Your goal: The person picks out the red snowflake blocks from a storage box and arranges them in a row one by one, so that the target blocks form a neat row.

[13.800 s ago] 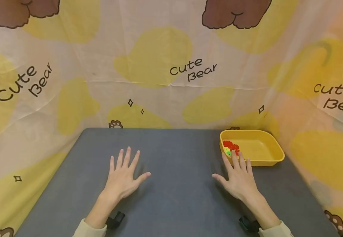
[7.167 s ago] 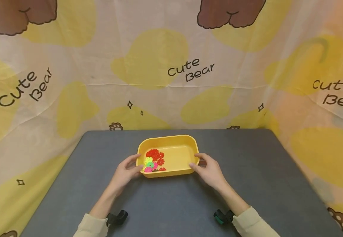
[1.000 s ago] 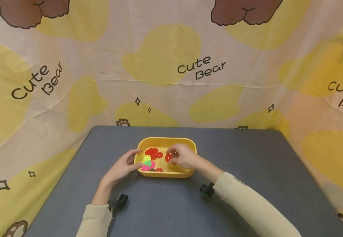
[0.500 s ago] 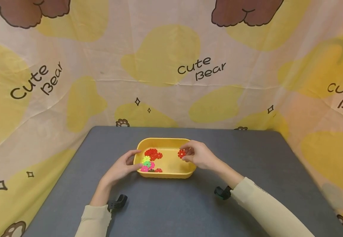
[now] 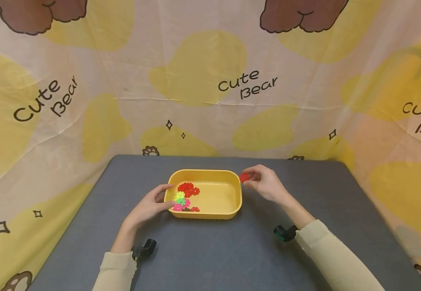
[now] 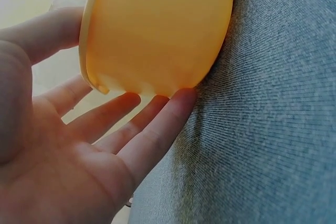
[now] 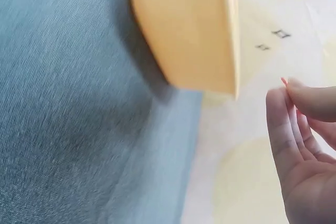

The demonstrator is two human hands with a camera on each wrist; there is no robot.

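A yellow plastic basin (image 5: 225, 202) stands on the table, its left end held by my left hand (image 5: 148, 206). In the left wrist view, the thumb reaches over the rim and the fingers (image 6: 163, 129) press against the outer wall. Just beyond the basin's right rim, my right hand (image 5: 268, 184) pinches a red snowflake building disc (image 5: 244, 178) between thumb and fingertips. Only a sliver of that disc (image 7: 284, 81) shows in the right wrist view. Several red discs (image 5: 186, 188) lie in the left part of the basin, with a yellow disc (image 5: 179, 195), a green disc (image 5: 180, 201) and pink ones.
The grey-blue table (image 5: 210, 250) extends around the basin on all sides. A printed cloth (image 5: 195, 72) hangs behind it and along both sides. Black straps with camera mounts (image 5: 146, 248) sit on the wrists.
My right hand has lifted the red disc out of the basin, moving right past its rim. My left hand keeps hold of the basin. Earlier, the basin stood at the table's right and both hands held it.
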